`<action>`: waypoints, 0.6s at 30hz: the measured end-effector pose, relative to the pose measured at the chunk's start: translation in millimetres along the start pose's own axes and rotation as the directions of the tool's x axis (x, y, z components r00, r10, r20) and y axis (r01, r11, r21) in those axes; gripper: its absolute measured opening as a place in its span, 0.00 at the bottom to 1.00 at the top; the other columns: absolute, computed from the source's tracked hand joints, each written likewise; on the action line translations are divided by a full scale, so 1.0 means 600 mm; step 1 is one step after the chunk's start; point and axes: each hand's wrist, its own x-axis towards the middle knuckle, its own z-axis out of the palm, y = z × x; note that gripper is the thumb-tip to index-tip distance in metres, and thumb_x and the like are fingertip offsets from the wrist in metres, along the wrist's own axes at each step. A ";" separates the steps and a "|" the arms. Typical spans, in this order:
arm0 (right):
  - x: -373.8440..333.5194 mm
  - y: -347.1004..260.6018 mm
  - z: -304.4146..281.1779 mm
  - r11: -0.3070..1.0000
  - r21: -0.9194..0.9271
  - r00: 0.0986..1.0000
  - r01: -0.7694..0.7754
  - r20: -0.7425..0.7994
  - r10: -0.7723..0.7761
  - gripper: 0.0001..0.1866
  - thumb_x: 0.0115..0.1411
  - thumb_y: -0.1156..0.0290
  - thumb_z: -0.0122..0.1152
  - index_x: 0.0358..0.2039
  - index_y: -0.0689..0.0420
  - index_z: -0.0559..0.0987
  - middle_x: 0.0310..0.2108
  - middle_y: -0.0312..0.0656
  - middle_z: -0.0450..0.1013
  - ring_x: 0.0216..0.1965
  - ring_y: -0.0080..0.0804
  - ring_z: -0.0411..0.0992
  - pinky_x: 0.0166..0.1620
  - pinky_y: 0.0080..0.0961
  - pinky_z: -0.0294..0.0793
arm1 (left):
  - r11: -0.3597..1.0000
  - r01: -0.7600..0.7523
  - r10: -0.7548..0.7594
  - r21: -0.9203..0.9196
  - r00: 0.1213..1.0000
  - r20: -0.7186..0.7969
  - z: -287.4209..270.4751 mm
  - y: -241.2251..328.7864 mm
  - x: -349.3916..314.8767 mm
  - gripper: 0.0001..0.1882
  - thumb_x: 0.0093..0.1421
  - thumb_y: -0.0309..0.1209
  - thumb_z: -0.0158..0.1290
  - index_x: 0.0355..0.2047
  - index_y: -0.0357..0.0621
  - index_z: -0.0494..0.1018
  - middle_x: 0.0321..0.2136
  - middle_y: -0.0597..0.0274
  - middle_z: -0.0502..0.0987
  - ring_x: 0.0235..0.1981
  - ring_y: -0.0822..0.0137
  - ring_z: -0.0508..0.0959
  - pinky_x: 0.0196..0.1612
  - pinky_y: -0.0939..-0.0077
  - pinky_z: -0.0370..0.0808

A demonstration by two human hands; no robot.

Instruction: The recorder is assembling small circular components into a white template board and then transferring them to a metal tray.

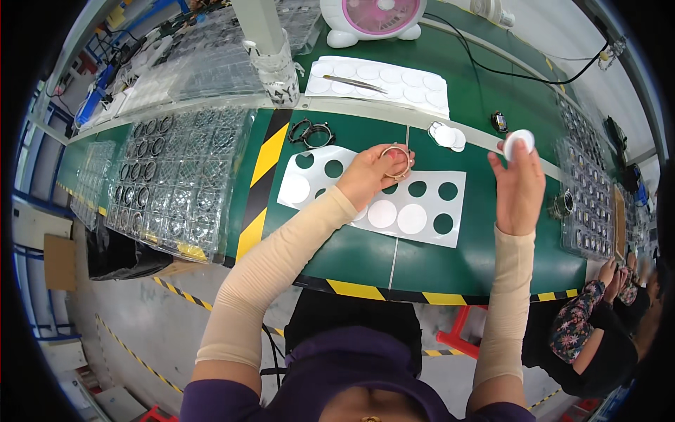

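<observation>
My left hand [369, 174] pinches a thin, pale metal ring [407, 163] above a white sheet [455, 183] on the green table. The sheet has round cut-outs showing green and several white round stickers [412, 219] still on it. Out to the right, my right hand [519, 190] is raised, with a white disc [518, 146] gripped in its fingertips. Between the hands and farther back lies a small cluster of white discs [447, 136]. Two black watch-case-like rings [318, 136] rest beyond my left hand.
Clear trays of dark rings [179, 179] cover the left side. Another tray of small parts [589, 200] stands at right, near a co-worker's hands [613, 279]. At the back are tweezers [355, 84] on a sticker sheet [415, 77], a post [264, 42] and a pink-white fan [373, 21].
</observation>
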 end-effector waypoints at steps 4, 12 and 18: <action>-0.066 0.024 0.069 0.903 0.183 0.880 -0.390 0.363 0.306 0.15 0.61 0.64 0.46 0.42 0.60 0.69 0.38 0.42 0.68 0.43 0.30 0.66 0.43 0.34 0.71 | 0.965 0.041 -0.023 -0.260 0.997 0.072 -0.021 0.000 -0.001 0.17 0.63 0.33 0.37 0.48 0.35 0.62 0.45 0.47 0.70 0.47 0.59 0.72 0.51 0.67 0.69; -0.044 0.078 -0.023 0.865 0.071 0.865 -0.497 0.116 0.488 0.13 0.58 0.67 0.48 0.38 0.63 0.69 0.35 0.44 0.68 0.39 0.33 0.67 0.46 0.36 0.70 | 0.938 0.147 -0.090 -0.315 0.978 0.188 -0.024 0.001 0.007 0.21 0.62 0.40 0.42 0.51 0.41 0.60 0.43 0.45 0.71 0.43 0.59 0.74 0.46 0.70 0.72; -0.015 0.051 0.044 0.954 0.075 0.933 -0.290 0.245 0.264 0.14 0.59 0.65 0.48 0.39 0.63 0.70 0.39 0.44 0.68 0.44 0.31 0.66 0.49 0.35 0.66 | 0.831 0.236 -0.144 -0.504 0.966 0.214 -0.016 0.001 -0.002 0.26 0.61 0.48 0.37 0.50 0.39 0.59 0.45 0.38 0.67 0.50 0.48 0.68 0.53 0.65 0.69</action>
